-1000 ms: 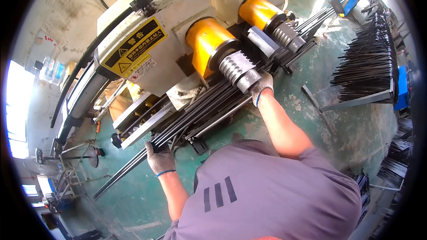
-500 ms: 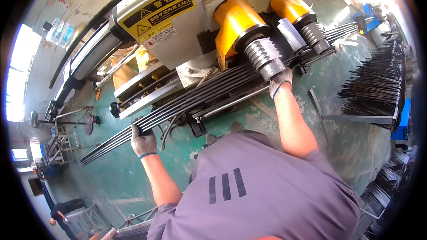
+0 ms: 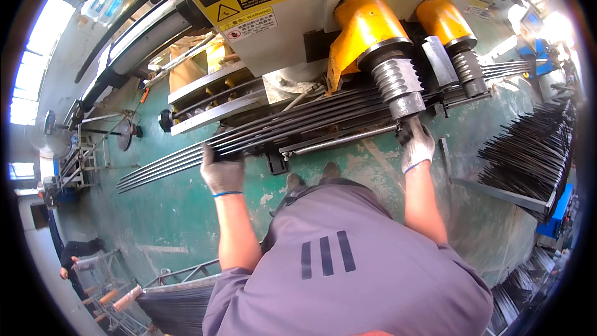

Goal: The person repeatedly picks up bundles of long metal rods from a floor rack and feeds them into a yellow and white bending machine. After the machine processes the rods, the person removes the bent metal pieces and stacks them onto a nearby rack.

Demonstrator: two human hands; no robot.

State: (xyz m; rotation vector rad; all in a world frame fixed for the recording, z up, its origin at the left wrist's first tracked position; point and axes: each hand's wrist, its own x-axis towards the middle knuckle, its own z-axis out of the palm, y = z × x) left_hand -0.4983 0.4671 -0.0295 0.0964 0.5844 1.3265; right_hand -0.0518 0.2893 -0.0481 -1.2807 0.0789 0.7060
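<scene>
Several long dark metal rods [image 3: 280,128] run side by side from the lower left, passing under the yellow-and-steel machine heads. My gloved left hand [image 3: 224,173] is closed around the rods toward their left part, thumb on the near side; its other fingers are mostly hidden. Just below the ribbed steel cylinder [image 3: 398,84] of the nearer yellow head [image 3: 368,22] is my gloved right hand [image 3: 418,144]. Its darkened fingers are bent up near the cylinder's lower end, and what they grip cannot be made out.
A second yellow head [image 3: 444,20] stands farther right. A round bar [image 3: 342,142] runs along the machine's near side. Dark rods fill a rack [image 3: 528,155] at right. More rods [image 3: 177,311] lie at lower left, near another person [image 3: 78,255]. A fan [image 3: 53,134] stands far left.
The view has shifted, with the machine now farther right in it. The rods' left ends sit higher, and my left hand has risen with them. My right hand has moved slightly lower relative to the cylinder.
</scene>
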